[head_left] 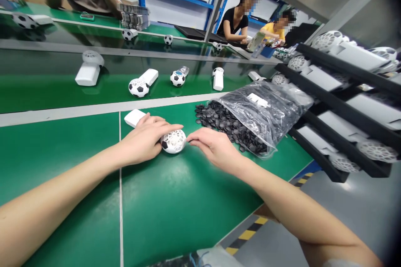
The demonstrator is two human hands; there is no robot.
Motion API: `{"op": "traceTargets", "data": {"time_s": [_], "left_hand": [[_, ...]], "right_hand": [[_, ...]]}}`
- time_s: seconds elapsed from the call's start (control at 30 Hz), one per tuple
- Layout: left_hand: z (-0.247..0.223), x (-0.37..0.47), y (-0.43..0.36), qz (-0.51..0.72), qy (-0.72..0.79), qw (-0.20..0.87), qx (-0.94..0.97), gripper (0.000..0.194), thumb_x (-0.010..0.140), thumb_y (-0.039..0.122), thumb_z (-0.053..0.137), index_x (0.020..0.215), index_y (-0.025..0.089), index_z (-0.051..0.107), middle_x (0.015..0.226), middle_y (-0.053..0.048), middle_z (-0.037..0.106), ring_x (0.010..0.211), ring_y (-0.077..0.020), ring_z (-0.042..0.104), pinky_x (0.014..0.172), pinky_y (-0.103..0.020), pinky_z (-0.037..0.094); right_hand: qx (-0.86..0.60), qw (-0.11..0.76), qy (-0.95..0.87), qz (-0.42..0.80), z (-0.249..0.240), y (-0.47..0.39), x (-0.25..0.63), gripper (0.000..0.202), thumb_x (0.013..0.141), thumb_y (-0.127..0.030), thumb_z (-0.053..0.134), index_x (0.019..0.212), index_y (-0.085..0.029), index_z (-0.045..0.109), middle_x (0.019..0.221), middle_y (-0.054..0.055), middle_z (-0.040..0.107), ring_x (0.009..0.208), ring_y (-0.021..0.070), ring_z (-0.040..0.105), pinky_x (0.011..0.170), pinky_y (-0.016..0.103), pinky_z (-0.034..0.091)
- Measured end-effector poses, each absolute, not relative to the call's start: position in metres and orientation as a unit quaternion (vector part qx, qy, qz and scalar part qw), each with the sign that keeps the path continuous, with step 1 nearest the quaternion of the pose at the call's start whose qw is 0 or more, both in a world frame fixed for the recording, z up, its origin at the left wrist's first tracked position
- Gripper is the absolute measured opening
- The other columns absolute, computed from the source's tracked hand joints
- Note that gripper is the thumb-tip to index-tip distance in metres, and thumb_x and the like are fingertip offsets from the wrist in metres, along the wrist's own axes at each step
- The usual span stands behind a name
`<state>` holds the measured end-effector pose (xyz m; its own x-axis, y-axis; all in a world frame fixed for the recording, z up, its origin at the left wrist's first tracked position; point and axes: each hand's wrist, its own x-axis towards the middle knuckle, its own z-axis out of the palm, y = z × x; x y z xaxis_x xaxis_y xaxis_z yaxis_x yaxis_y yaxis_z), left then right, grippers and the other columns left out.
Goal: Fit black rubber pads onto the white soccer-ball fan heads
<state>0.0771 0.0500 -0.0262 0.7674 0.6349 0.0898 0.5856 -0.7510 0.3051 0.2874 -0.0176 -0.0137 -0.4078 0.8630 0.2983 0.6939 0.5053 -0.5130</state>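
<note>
My left hand (145, 137) is wrapped over a white device with a soccer-ball head (174, 142), keeping it against the green table (150, 212). The head has an openwork lattice with black patches at its side, and its white handle (134, 117) pokes out beyond my fingers. Just right of the ball, my right hand (214, 148) pinches a small black piece (189, 140) close to the ball's edge; whether it touches is unclear. Behind my right hand, several loose black pieces (224, 123) spill from a clear plastic bag (269, 104).
Several soccer-ball devices (139, 86) lie on the green conveyor (37, 91) beyond the table's pale edge. At right, a black rack (341, 117) holds more white ones. Co-workers (233, 25) sit across the line. Yellow-black tape (247, 233) marks the floor.
</note>
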Motion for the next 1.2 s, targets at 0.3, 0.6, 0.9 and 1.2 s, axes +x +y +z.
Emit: {"op": "traceTargets", "data": {"time_s": [0.3,0.6,0.9,1.2], "left_hand": [[-0.026,0.085,0.042,0.114,0.361,0.141,0.915,0.076,0.062,0.062,0.062,0.126,0.026,0.045,0.119,-0.009,0.056,0.118,-0.0309,0.038,0.101,-0.054,0.022],[-0.025,0.088,0.039,0.14,0.375,0.147,0.905,0.066,0.066,0.061,0.058,0.121,0.025,0.052,0.114,-0.007,0.059,0.115,-0.0299,0.041,0.102,-0.055,0.019],[-0.025,0.093,0.046,0.166,0.384,0.158,0.894,0.059,0.064,0.052,0.063,0.111,0.017,0.059,0.1,-0.009,0.064,0.097,-0.0272,0.052,0.092,-0.044,0.036],[-0.028,0.079,0.049,0.175,0.306,0.175,0.919,0.058,0.07,0.052,0.06,0.117,0.018,0.053,0.11,-0.009,0.06,0.105,-0.0263,0.05,0.099,-0.045,0.03]], "right_hand": [[-0.509,0.361,-0.741,0.251,-0.025,-0.025,0.275,0.005,0.079,-0.02,0.06,0.082,-0.02,0.063,0.078,0.0,0.064,0.072,0.0117,0.057,0.067,0.024,0.045],[-0.526,0.352,-0.711,0.305,-0.035,-0.014,0.27,0.004,0.073,-0.018,0.064,0.07,-0.018,0.06,0.073,-0.001,0.053,0.068,0.0101,0.051,0.066,0.024,0.043],[-0.531,0.373,-0.626,0.433,-0.045,-0.002,0.266,0.016,0.069,-0.023,0.064,0.072,-0.018,0.05,0.066,-0.005,0.05,0.057,0.008,0.046,0.057,0.022,0.04],[-0.51,0.351,-0.685,0.384,-0.029,0.003,0.294,0.012,0.075,-0.027,0.061,0.077,-0.016,0.055,0.076,-0.001,0.058,0.068,0.0101,0.053,0.067,0.025,0.044]]}}
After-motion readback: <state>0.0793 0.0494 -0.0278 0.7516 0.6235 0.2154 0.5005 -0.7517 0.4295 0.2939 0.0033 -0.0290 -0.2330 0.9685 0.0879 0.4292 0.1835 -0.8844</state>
